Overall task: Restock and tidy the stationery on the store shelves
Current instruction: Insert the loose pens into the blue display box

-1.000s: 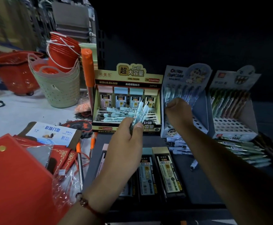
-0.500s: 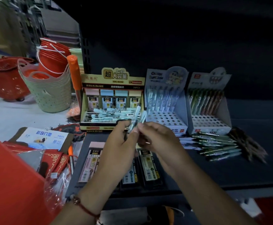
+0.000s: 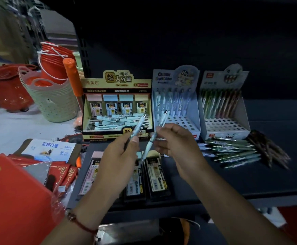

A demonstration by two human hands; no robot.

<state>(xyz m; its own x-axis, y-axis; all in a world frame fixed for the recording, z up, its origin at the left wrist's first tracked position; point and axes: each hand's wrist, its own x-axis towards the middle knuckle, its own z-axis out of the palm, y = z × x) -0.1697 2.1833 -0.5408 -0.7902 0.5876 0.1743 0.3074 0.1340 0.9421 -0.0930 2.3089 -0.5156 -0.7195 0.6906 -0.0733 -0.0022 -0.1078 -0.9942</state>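
Note:
My left hand [image 3: 120, 154] grips a light-blue pen [image 3: 139, 126], tip end hidden in the fist. My right hand [image 3: 176, 144] pinches a second light-blue pen [image 3: 157, 133], tilted with its clip end up. Both hands hover over the dark shelf [image 3: 232, 177]. Behind them stands a yellow display box [image 3: 116, 110] with loose blue pens lying in its tray. To its right is a pale-blue pen stand [image 3: 176, 103] with a row of upright pens and several bare holes. A white stand [image 3: 223, 105] of green and brown pens follows.
Flat lead-refill boxes [image 3: 154, 175] lie on the shelf under my hands. Loose green pens [image 3: 232, 152] and brown pens [image 3: 268, 149] are piled at right. Left of the shelf are stacked baskets [image 3: 52, 103], red buckets [image 3: 54, 62], an orange-handled tool [image 3: 72, 76] and red packaged goods [image 3: 16, 197].
My right hand came back from the pale-blue stand to my left hand and took one pen from the bunch. The two hands now hold a pen each, slightly apart.

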